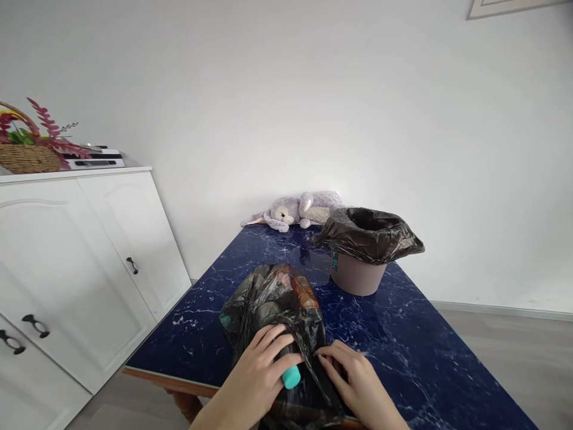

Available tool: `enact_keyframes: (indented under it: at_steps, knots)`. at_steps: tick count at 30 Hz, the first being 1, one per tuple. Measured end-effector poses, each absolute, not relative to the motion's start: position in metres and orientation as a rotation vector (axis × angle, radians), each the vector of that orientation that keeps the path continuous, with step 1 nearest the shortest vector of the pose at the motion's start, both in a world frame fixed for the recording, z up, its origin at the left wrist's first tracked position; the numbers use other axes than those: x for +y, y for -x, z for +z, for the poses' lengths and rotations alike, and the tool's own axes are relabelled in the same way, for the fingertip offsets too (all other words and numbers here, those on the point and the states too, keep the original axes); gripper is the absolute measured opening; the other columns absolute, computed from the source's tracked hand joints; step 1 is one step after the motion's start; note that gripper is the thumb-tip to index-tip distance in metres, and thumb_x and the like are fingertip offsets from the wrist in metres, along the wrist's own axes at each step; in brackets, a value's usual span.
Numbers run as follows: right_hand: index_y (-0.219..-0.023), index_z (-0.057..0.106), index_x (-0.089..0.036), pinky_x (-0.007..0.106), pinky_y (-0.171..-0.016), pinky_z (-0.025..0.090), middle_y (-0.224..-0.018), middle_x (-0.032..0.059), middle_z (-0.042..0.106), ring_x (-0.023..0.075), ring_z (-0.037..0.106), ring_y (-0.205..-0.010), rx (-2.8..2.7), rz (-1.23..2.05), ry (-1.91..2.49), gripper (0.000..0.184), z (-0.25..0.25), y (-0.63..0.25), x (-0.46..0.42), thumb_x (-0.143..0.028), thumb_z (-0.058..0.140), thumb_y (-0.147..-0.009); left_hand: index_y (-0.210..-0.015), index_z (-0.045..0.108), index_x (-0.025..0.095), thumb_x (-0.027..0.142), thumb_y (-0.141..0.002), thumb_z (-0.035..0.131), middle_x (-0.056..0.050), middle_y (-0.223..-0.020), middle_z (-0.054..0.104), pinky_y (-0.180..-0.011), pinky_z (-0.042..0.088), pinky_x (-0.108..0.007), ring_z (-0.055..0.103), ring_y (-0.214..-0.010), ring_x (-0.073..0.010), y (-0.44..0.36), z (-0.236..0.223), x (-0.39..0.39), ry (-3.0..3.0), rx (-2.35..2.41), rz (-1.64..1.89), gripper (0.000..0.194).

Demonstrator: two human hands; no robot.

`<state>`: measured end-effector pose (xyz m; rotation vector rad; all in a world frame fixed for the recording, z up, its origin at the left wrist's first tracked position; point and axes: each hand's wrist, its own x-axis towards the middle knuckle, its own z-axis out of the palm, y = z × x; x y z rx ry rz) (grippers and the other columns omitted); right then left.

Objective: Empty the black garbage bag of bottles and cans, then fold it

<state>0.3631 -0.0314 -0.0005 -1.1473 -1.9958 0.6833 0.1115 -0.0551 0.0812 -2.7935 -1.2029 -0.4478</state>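
A filled black garbage bag (268,292) slumps at the table's near side; red, orange and green wrappings show faintly through its thin plastic. My left hand (262,370) lies over its near part, fingers curled around what looks like a dark bottle with a teal cap (291,377). The cap pokes out below my index finger, and the rest of the bottle is mostly covered by fingers and plastic. With thumb and fingertips, my right hand (351,376) pinches the bag's edge on the right. Loose black plastic hangs between both hands towards the table edge.
Farther back on the blue marbled table (197,322) stands a pinkish-grey trash can (358,278) with a black liner (380,239) folded over its rim. A plush rabbit (290,210) lies against the wall. White cabinets (67,263) stand left, carrying a flower basket (29,158).
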Motion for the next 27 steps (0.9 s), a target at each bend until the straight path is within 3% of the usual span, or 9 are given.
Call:
enact_keyframes:
  at_steps: [3,5,7,9,11,14,17,22,27]
  knots:
    - [-0.112,0.075,-0.027,0.030,-0.072,0.049,-0.095,0.0033,0.072,0.0195,0.069,-0.078,-1.980,0.689,1.151,0.033,-0.002,-0.364,-0.032,-0.041,0.045,-0.111,-0.139,0.065,0.040,0.024,-0.104,0.062,-0.002,-0.151,0.065,-0.110,0.061,-0.049,0.055,-0.147,-0.0325,-0.093,0.096,-0.074,2.871,-1.368,-0.778,0.038]
    - [-0.111,0.074,-0.027,0.030,-0.073,0.048,-0.094,0.0031,0.072,0.0196,0.068,-0.078,-1.976,0.697,1.155,0.033,-0.003,-0.365,-0.032,-0.041,0.045,-0.111,-0.129,0.071,0.038,0.044,-0.105,0.062,-0.005,-0.145,0.070,-0.104,0.065,-0.051,0.059,-0.143,-0.0353,-0.078,0.109,-0.084,2.784,-1.531,-1.277,0.026]
    - [-0.111,0.074,-0.026,0.030,-0.073,0.048,-0.093,0.0028,0.072,0.0197,0.068,-0.078,-1.975,0.708,1.161,0.033,-0.004,-0.365,-0.032,-0.042,0.045,-0.111,-0.113,0.075,0.034,0.060,-0.099,0.064,-0.007,-0.128,0.078,-0.097,0.066,-0.059,0.067,-0.132,-0.0397,-0.063,0.125,-0.089,2.482,-1.603,-1.885,0.032]
    - [-0.109,0.074,-0.026,0.030,-0.072,0.047,-0.092,0.0028,0.073,0.0197,0.067,-0.078,-1.969,0.723,1.164,0.033,-0.004,-0.366,-0.032,-0.043,0.045,-0.111,-0.105,0.074,0.032,0.067,-0.093,0.067,-0.005,-0.110,0.081,-0.101,0.063,-0.063,0.074,-0.120,-0.0385,-0.048,0.144,-0.089,2.044,-1.533,-2.371,0.037]
    - [-0.105,0.073,-0.025,0.030,-0.072,0.047,-0.090,0.0028,0.073,0.0199,0.068,-0.079,-1.958,0.736,1.167,0.034,-0.003,-0.366,-0.032,-0.044,0.045,-0.111,-0.103,0.070,0.030,0.061,-0.092,0.070,-0.002,-0.102,0.078,-0.110,0.057,-0.061,0.075,-0.112,-0.0330,-0.035,0.163,-0.084,1.636,-1.405,-2.608,0.034]
    - [-0.101,0.073,-0.025,0.030,-0.072,0.047,-0.089,0.0026,0.073,0.0201,0.068,-0.079,-1.945,0.744,1.170,0.035,-0.001,-0.366,-0.032,-0.046,0.046,-0.110,-0.098,0.062,0.024,0.047,-0.091,0.072,0.000,-0.095,0.071,-0.111,0.056,-0.054,0.073,-0.101,-0.0249,-0.017,0.181,-0.069,1.342,-1.359,-2.590,0.026]
    - [-0.100,0.073,-0.026,0.030,-0.071,0.046,-0.087,0.0020,0.072,0.0197,0.067,-0.077,-1.932,0.745,1.171,0.035,0.000,-0.365,-0.032,-0.047,0.046,-0.110,-0.100,0.061,0.021,0.046,-0.089,0.074,-0.001,-0.094,0.070,-0.100,0.060,-0.043,0.071,-0.095,-0.0215,0.002,0.178,-0.047,1.379,-1.513,-2.512,0.031]
    - [-0.101,0.073,-0.025,0.030,-0.072,0.047,-0.089,0.0029,0.073,0.0201,0.069,-0.079,-1.911,0.765,1.156,0.035,-0.003,-0.364,-0.031,-0.046,0.046,-0.110,-0.119,0.067,0.020,0.055,-0.087,0.078,-0.005,-0.102,0.075,-0.092,0.061,-0.036,0.073,-0.106,-0.0259,0.030,0.148,-0.008,1.516,-1.821,-2.346,0.048]
    - [-0.102,0.072,-0.025,0.030,-0.070,0.044,-0.088,0.0030,0.073,0.0198,0.067,-0.077,-1.920,0.775,1.174,0.035,-0.002,-0.365,-0.031,-0.046,0.045,-0.110,-0.130,0.065,0.020,0.066,-0.088,0.072,-0.010,-0.114,0.077,-0.099,0.060,-0.041,0.073,-0.117,-0.0313,0.045,0.126,0.015,1.550,-1.939,-2.181,0.063]
